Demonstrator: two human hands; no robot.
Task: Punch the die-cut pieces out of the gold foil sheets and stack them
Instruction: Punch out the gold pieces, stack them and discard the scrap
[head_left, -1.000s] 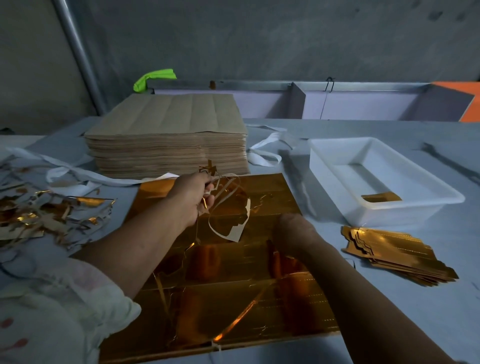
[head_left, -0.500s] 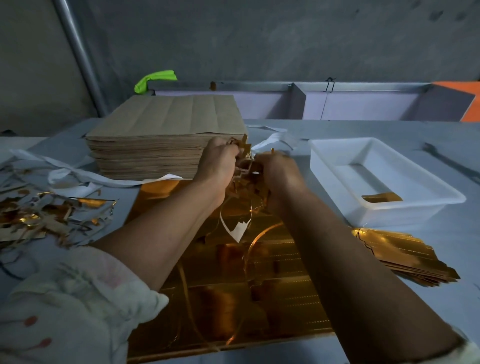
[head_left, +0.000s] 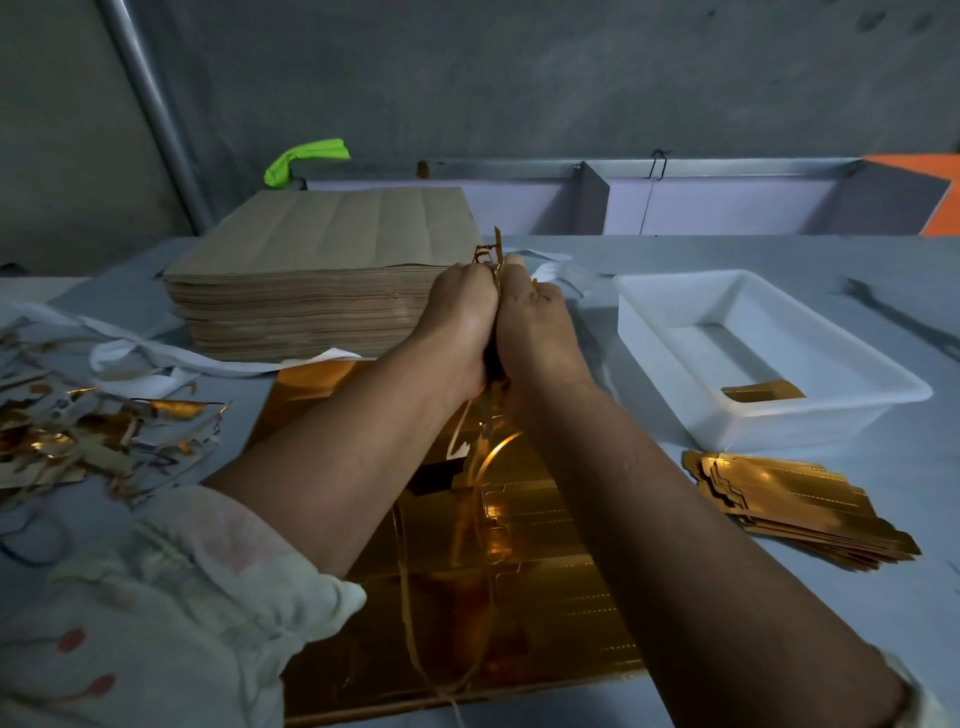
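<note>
A gold foil sheet (head_left: 530, 587) lies flat in front of me on the table. Above its far edge my left hand (head_left: 457, 322) and my right hand (head_left: 535, 332) are pressed together, both gripping a bundle of thin gold scrap strips (head_left: 491, 257) that sticks out above my knuckles. More strips (head_left: 470, 457) trail down from my palms onto the sheet. A stack of punched-out gold pieces (head_left: 795, 504) rests on the table to the right.
A thick pile of brown-backed sheets (head_left: 322, 270) stands behind the gold sheet. A white plastic tray (head_left: 675, 291) at right holds one gold piece (head_left: 761, 391). Gold scrap litter (head_left: 88, 441) and white straps (head_left: 145, 358) cover the left side.
My left hand lifted the scrap strips off the sheet. My right hand left the sheet and rose to meet it; both hands have closed tightly together around the strips.
</note>
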